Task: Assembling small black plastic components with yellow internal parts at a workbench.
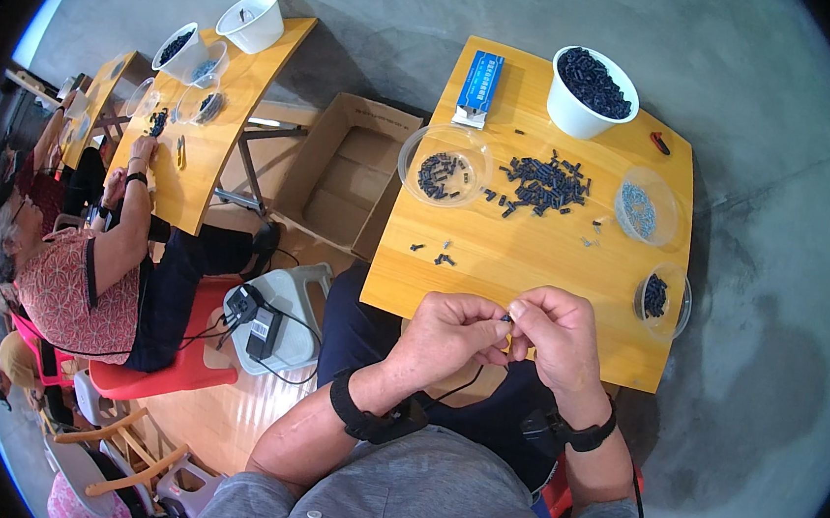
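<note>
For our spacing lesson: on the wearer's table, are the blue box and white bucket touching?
Apart: the head view shows bare tabletop between the blue box and the white bucket.

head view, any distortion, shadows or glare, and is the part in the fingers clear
Head view: black corners, table edges bowed; head view: soft shadow on the grey surface at right, pale glare on the wooden floor at lower left; head view: dark part between left hand and right hand too small to make out.
</note>
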A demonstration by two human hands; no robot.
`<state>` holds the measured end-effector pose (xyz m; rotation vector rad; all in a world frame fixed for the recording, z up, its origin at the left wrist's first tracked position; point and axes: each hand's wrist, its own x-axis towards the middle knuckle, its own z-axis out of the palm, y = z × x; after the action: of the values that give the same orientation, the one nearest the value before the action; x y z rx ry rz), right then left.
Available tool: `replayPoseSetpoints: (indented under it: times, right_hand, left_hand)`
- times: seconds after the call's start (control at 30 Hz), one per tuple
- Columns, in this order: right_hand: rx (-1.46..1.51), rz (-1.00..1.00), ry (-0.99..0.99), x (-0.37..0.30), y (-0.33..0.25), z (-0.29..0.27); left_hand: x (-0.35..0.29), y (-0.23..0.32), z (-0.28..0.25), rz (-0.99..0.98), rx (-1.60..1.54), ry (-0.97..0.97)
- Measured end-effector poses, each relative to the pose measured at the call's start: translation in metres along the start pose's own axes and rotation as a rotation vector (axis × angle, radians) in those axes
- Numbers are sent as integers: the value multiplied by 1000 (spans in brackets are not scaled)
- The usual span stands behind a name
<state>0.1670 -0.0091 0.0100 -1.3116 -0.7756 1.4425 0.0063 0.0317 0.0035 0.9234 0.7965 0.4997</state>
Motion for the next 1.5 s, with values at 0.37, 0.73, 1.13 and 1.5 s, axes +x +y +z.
replayPoseSetpoints:
  times: [0.37,0.73,1.13,1.5]
  right_hand:
    - [155,182,-134,-2,3,-12]
    - [413,427,-423,-2,20,-16]
    - [562,499,-508,-3,27,-9]
    - [788,508,-301,-10,37,16]
  left_hand:
    - [5,-12,-10,190,170,-74]
    - [5,-11,-4,228,95,-81]
    - [6,-6,-5,193,45,-175]
    - [4,5,-6,6,-66,-157]
